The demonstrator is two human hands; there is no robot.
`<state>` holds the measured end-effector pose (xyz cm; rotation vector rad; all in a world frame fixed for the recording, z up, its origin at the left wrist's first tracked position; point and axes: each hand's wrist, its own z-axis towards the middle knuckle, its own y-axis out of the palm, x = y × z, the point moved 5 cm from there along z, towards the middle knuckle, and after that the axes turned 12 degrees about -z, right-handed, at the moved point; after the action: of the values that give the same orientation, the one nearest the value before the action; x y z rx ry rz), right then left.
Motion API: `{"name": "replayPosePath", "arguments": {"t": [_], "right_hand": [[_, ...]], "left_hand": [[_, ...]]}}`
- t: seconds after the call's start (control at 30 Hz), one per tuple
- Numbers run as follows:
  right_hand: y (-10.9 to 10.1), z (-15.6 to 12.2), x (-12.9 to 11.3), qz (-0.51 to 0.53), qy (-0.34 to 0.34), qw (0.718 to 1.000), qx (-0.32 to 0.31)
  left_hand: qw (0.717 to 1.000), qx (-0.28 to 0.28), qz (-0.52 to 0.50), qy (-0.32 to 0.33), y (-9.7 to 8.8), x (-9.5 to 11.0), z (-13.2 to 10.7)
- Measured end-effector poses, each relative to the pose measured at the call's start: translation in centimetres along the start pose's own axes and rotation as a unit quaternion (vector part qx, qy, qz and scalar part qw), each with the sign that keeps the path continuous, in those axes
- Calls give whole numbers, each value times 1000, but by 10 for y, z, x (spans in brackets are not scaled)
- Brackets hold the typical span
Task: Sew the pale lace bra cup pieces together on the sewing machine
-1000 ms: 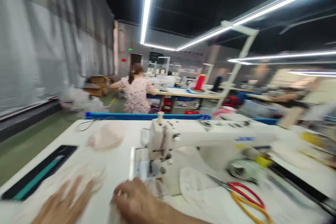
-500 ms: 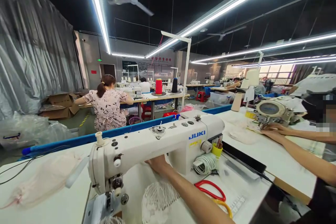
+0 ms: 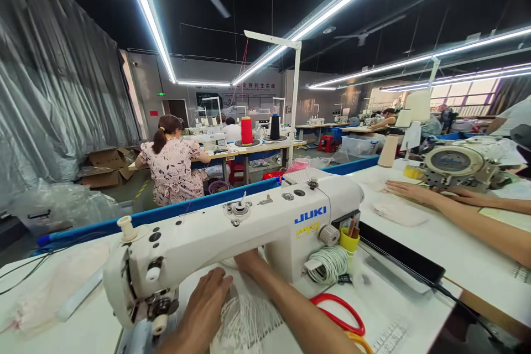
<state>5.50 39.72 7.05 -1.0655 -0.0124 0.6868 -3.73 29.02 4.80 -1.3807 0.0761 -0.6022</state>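
Note:
A white sewing machine [image 3: 232, 227] marked JUKI stands before me on a white table. My right hand [image 3: 249, 260] reaches beneath its arm from the right; the fingers are hidden behind the machine. Beside the bundle lies my left hand [image 3: 209, 293], back up, fingers stretched forward and nothing visible gripped. Between my forearms is a bundle of white looped cords [image 3: 246, 318], touching or very close to the left hand. Whether the right hand holds part of it cannot be seen. Red-handled scissors [image 3: 342, 315] lie right of my right forearm.
A coil of pale cord [image 3: 327, 264] and a yellow cup [image 3: 349, 239] sit by the machine's right end. At left lies a pale mesh bag [image 3: 62, 282]. A co-worker's hands [image 3: 418, 192] work at another machine [image 3: 460, 163] on the right. A blue cloth trough [image 3: 136, 215] runs behind.
My left hand has come into view beside the white cords. The right hand stays under the machine arm. The view has shifted slightly, and the co-worker's near hand has stretched out farther left.

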Motion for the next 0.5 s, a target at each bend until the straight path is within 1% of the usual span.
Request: {"name": "replayPosePath", "arguments": {"t": [0.1, 0.2, 0.27, 0.4, 0.5], "right_hand": [[2, 0, 2, 5, -7, 1000, 18], [-1, -3, 4, -6, -19, 999, 33], [-5, -4, 3, -20, -28, 999, 42], [-14, -4, 1, -67, -50, 995, 46], [-23, -19, 0, -114, -71, 990, 33]], "left_hand": [[1000, -11, -12, -14, -1, -12, -3], [999, -7, -26, -25, -1, -20, 3], [999, 2, -38, -28, -1, -18, 14], [996, 23, -79, -34, -7, -4, 37], [992, 36, -109, -55, -12, 3, 47]]}}
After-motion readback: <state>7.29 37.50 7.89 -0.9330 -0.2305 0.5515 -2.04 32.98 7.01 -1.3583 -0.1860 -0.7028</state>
